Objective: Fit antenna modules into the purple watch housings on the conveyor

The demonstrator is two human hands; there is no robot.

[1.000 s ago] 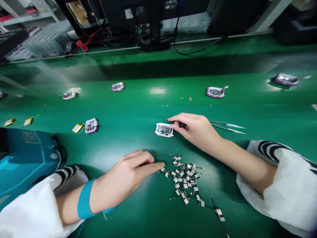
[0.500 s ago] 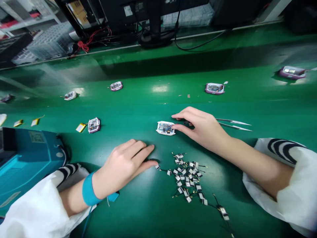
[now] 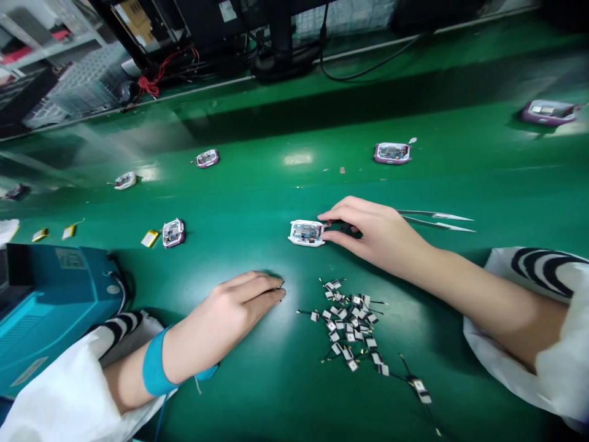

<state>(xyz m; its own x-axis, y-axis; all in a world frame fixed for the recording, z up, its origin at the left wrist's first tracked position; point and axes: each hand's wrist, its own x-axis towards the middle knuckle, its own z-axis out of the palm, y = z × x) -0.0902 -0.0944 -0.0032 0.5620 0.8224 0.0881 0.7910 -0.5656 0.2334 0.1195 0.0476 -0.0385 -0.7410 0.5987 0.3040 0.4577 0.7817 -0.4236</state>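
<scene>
My left hand (image 3: 243,304) rests on the green belt (image 3: 257,393) with its fingertips closed on a tiny wired part, of which only a thin dark lead shows. That hand is just left of a loose pile of small black-and-white wired components (image 3: 347,325). My right hand (image 3: 372,233) has steel tweezers (image 3: 437,220) tucked into the palm, tips pointing right. Its fingertips touch the right edge of a white-framed circuit module (image 3: 306,233).
A teal machine (image 3: 59,301) stands at the lower left. Purple-rimmed modules (image 3: 173,233) (image 3: 392,153) and a yellow pouch battery (image 3: 150,238) lie along the belt. Cables and dark equipment (image 3: 285,43) sit beyond the belt's far edge.
My left hand has closed and drawn back from the pile, and the small piece at the pile's left end has gone. My right hand stays at the module. The view has tilted slightly.
</scene>
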